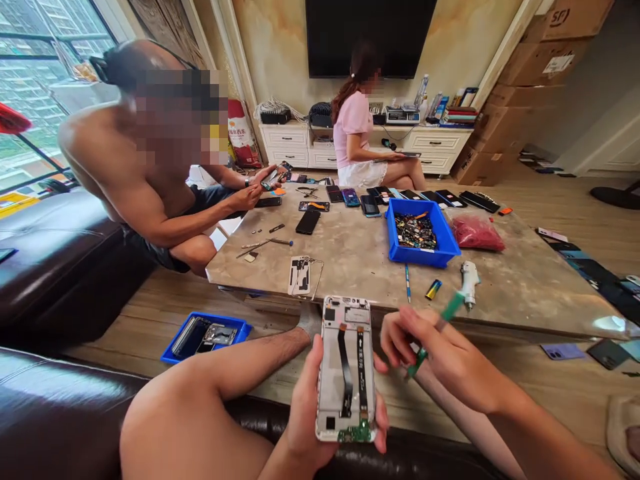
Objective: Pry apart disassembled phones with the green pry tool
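Occupying the bench (345, 267), a blue bin (424, 255) contains phone parts (416, 231); left hand (313, 407) grips phone frame (333, 373), right hand (433, 343) pinches green-handled tool (453, 306).

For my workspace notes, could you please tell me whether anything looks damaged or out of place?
The phone in the left hand is open, exposing a green board. Other phones lie on the floor at right, an odd spot. No spill shows.
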`<control>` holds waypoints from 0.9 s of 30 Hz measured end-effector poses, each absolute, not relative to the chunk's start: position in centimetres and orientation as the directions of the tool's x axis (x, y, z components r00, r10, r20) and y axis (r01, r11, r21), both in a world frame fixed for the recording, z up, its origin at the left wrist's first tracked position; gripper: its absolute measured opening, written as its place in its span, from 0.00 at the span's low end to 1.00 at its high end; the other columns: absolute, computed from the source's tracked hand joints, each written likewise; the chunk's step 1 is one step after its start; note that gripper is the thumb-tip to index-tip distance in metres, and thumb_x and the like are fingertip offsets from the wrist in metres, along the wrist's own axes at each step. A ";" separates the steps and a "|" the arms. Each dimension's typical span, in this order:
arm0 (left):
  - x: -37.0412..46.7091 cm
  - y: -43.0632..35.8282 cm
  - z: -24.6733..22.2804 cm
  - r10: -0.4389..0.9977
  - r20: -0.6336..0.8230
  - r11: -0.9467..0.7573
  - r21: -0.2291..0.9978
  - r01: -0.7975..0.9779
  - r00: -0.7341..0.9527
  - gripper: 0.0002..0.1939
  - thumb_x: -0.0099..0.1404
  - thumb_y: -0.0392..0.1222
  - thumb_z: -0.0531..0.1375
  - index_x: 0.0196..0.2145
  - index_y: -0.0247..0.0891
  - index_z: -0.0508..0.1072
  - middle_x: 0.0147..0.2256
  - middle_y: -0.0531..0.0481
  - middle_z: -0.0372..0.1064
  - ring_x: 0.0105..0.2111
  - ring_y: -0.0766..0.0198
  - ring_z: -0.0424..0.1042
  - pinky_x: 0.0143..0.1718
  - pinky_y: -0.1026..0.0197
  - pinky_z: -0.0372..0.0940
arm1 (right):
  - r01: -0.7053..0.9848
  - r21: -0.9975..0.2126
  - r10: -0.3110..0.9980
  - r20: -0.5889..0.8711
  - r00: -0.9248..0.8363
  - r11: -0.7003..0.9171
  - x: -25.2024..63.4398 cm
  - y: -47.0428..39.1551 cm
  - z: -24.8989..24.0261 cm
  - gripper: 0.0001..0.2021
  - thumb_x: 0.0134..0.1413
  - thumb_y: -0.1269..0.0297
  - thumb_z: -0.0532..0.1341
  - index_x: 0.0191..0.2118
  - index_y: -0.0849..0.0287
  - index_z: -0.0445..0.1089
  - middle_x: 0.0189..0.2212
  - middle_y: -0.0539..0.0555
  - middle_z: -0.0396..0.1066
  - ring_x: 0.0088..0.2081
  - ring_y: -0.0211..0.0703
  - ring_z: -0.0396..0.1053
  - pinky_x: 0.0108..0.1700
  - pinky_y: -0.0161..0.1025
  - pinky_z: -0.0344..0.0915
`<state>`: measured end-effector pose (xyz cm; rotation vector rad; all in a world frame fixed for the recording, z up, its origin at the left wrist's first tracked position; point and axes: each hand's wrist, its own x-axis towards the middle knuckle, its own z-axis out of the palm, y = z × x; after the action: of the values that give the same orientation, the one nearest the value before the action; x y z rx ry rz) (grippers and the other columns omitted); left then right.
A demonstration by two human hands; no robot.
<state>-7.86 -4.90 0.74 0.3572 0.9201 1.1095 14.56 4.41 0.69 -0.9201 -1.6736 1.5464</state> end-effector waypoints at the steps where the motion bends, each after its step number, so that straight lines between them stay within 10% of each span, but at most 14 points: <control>1: -7.3 -4.7 0.1 0.873 -0.452 0.457 0.624 -0.634 0.184 0.25 0.71 0.47 0.53 0.62 0.47 0.73 0.40 0.46 0.82 0.38 0.43 0.80 0.28 0.55 0.72 | 0.057 -0.998 0.845 -0.008 -0.534 0.027 14.3 4.2 0.5 0.32 0.75 0.42 0.47 0.23 0.60 0.60 0.24 0.53 0.65 0.31 0.38 0.68 0.36 0.34 0.64; 8: -4.7 -1.9 -4.1 0.821 -0.351 0.571 0.494 -0.655 0.451 0.34 0.72 0.65 0.47 0.46 0.33 0.79 0.28 0.38 0.78 0.21 0.50 0.76 0.25 0.52 0.71 | 0.295 -0.939 0.903 0.037 -0.427 0.178 13.5 3.7 -1.2 0.16 0.70 0.58 0.61 0.59 0.52 0.73 0.23 0.44 0.68 0.23 0.32 0.62 0.27 0.30 0.60; 27: -4.8 -1.7 -4.2 0.898 -0.422 0.374 0.589 -0.716 0.123 0.28 0.76 0.58 0.45 0.46 0.32 0.75 0.33 0.41 0.76 0.26 0.56 0.76 0.28 0.56 0.73 | 0.367 -0.857 0.889 0.200 -0.411 0.362 12.4 2.7 -1.9 0.06 0.69 0.65 0.59 0.42 0.57 0.73 0.21 0.43 0.65 0.22 0.32 0.63 0.26 0.31 0.57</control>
<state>-4.82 -1.72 -4.17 0.2661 0.8229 1.1979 12.38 2.69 -1.92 -1.0878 -1.9469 0.9834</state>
